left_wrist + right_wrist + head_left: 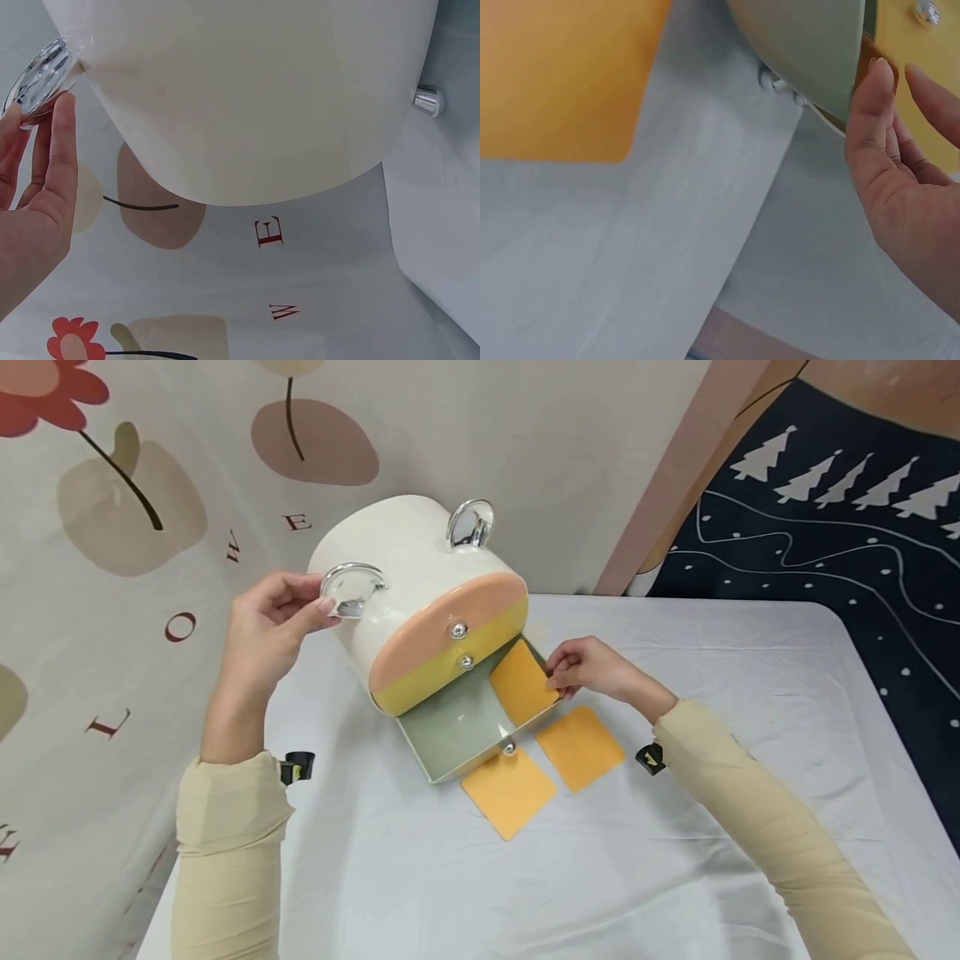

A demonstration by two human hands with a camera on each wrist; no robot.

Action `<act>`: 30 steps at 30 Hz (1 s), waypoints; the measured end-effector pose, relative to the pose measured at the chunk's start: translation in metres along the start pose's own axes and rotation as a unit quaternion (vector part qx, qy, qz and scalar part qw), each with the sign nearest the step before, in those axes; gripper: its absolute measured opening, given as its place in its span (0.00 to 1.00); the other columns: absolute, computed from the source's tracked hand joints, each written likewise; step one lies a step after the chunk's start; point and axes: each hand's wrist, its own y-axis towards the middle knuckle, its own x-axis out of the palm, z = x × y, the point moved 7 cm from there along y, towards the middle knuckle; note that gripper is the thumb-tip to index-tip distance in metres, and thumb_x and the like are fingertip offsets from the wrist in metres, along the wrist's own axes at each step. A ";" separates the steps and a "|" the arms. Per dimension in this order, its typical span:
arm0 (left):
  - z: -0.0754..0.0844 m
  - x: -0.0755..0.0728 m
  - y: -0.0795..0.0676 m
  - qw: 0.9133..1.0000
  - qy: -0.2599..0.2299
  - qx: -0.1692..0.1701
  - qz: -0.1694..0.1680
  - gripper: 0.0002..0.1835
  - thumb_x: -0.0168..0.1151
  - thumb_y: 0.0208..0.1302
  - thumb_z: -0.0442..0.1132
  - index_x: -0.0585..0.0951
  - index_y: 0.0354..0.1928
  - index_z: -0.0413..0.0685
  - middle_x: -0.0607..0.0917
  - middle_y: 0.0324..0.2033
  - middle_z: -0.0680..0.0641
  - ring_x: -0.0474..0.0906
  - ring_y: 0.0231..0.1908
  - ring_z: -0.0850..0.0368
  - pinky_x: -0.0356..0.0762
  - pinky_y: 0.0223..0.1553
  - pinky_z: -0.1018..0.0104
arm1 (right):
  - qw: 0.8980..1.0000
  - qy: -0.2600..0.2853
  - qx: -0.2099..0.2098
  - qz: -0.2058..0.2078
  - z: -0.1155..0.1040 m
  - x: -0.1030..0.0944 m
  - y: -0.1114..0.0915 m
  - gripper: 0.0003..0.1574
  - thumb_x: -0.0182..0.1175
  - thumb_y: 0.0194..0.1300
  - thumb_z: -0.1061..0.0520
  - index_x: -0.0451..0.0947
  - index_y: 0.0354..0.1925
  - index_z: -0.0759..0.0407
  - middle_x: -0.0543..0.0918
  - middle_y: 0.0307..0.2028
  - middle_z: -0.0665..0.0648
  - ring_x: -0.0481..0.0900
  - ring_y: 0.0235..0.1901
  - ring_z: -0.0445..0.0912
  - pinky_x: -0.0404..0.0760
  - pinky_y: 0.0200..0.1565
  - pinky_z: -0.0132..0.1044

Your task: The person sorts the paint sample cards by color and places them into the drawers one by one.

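Note:
A white rounded box, with a peach-and-yellow front and silver knobs, has its green bottom drawer pulled out. My left hand pinches the shiny ear-shaped silver handle on the box's left side; the left wrist view shows the fingertips at its edge. At the drawer's right wall, my right hand pinches the edge of an orange square card that lies partly inside the drawer. In the right wrist view, a sliver of this card shows by the fingertips; most of it is hidden there.
Two more orange cards lie on the white-covered table before the drawer. A second silver handle tops the box's right side. Behind hang a patterned pale cloth and a dark tree-printed cloth.

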 end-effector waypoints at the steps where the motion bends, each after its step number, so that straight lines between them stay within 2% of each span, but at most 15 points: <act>1: 0.000 0.001 0.000 1.000 0.003 0.000 0.000 0.11 0.60 0.53 0.21 0.80 0.39 0.38 0.79 0.33 0.45 0.78 0.29 0.58 0.83 0.35 0.72 | 1.000 -0.002 -0.001 0.000 0.001 0.000 0.000 0.12 0.59 0.59 0.68 0.71 0.42 0.73 0.78 0.29 0.63 0.79 0.23 0.48 0.85 0.33 0.44; 8: 0.000 0.000 0.000 1.000 0.000 0.011 -0.002 0.11 0.60 0.54 0.21 0.80 0.39 0.37 0.79 0.33 0.45 0.78 0.29 0.58 0.83 0.34 0.71 | 0.999 -0.030 0.006 0.024 0.014 -0.015 -0.005 0.15 0.59 0.59 0.66 0.71 0.44 0.74 0.77 0.28 0.60 0.77 0.25 0.49 0.83 0.30 0.34; 13: -0.001 -0.001 0.000 1.000 0.005 0.009 0.000 0.10 0.61 0.53 0.22 0.80 0.39 0.36 0.79 0.33 0.45 0.78 0.29 0.58 0.82 0.34 0.71 | 0.998 -0.051 0.015 0.030 0.032 -0.024 -0.016 0.16 0.56 0.59 0.68 0.70 0.46 0.74 0.77 0.32 0.61 0.76 0.29 0.49 0.82 0.35 0.38; 17: -0.001 0.000 0.000 1.000 0.012 0.006 0.001 0.10 0.62 0.54 0.23 0.80 0.40 0.36 0.79 0.33 0.45 0.78 0.29 0.58 0.82 0.35 0.71 | 0.998 -0.055 0.021 0.031 0.056 -0.023 -0.023 0.17 0.55 0.59 0.69 0.70 0.48 0.74 0.77 0.36 0.63 0.75 0.33 0.51 0.79 0.38 0.41; 24: -0.001 0.000 -0.001 1.000 0.016 0.004 0.000 0.10 0.61 0.54 0.23 0.80 0.40 0.37 0.79 0.33 0.45 0.78 0.29 0.58 0.82 0.35 0.72 | 0.992 -0.102 0.058 0.053 0.102 -0.015 -0.035 0.24 0.66 0.54 0.60 0.72 0.47 0.69 0.74 0.39 0.61 0.69 0.36 0.49 0.73 0.38 0.35; 30: 0.000 0.001 0.000 1.000 0.005 0.007 -0.001 0.11 0.60 0.54 0.22 0.80 0.39 0.37 0.79 0.33 0.45 0.78 0.29 0.59 0.82 0.34 0.72 | 0.986 -0.141 0.040 0.076 0.111 -0.009 -0.037 0.29 0.69 0.51 0.60 0.70 0.49 0.70 0.71 0.39 0.62 0.65 0.37 0.52 0.69 0.38 0.38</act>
